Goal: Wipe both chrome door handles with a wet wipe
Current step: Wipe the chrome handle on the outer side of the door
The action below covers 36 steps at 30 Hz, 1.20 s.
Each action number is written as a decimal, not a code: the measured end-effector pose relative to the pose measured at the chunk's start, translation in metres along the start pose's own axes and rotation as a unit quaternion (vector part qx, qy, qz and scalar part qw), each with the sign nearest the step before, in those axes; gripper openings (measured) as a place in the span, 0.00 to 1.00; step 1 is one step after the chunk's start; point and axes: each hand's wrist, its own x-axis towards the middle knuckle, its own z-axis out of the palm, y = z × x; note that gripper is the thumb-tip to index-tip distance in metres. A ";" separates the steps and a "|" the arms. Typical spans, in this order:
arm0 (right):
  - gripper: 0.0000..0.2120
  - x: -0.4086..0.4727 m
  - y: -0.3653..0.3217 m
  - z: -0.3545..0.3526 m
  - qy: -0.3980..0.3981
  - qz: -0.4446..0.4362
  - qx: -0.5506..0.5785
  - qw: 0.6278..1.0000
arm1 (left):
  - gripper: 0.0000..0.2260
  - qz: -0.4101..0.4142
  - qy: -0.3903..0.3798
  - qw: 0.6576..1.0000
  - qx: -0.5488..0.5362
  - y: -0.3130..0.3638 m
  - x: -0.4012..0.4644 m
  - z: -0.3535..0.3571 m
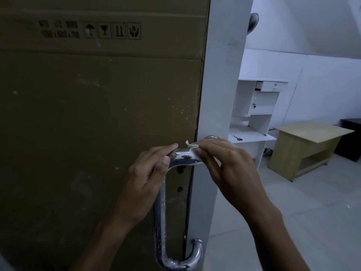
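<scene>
A long chrome door handle (161, 216) runs down the near face of a door covered in brown cardboard (88, 114). My left hand (148, 178) grips the upper bend of this handle. My right hand (224, 165) presses a white wet wipe (192, 148) onto the top arm of the handle, close to the door's white edge (220, 85). A bit of chrome from the second handle (212, 137) peeks out behind my right fingers on the far side of the door; the rest of it is hidden.
The door stands ajar. Beyond it lies a room with a white desk unit (256, 114), a low wooden table (306, 145), a dark cabinet (349, 139) at the right edge and a pale tiled floor (293, 202). A wall fan (253, 23) hangs high up.
</scene>
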 end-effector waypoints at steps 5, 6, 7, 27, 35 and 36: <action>0.09 0.015 -0.012 0.002 -0.035 -0.114 -0.075 0.990 | 0.17 -0.028 0.007 0.999 -0.042 0.000 0.000 -0.003; 0.11 0.015 -0.010 0.004 -0.033 -0.149 -0.088 0.984 | 0.17 -0.034 0.014 0.998 -0.053 -0.001 0.000 -0.005; 0.13 0.013 -0.007 0.006 -0.029 -0.181 -0.094 0.979 | 0.17 -0.039 0.021 0.997 -0.062 -0.002 -0.001 -0.006; 0.15 0.067 -0.036 0.003 -0.307 -0.088 -0.092 0.943 | 0.18 -0.041 0.073 0.995 -0.053 0.002 -0.024 -0.025; 0.12 0.048 -0.046 0.035 -0.292 -0.255 -0.200 0.900 | 0.16 -0.060 0.090 0.994 -0.027 0.005 -0.037 -0.041; 0.13 0.044 -0.044 0.036 -0.278 -0.296 -0.199 0.892 | 0.16 -0.057 0.092 0.994 -0.020 0.006 -0.039 -0.043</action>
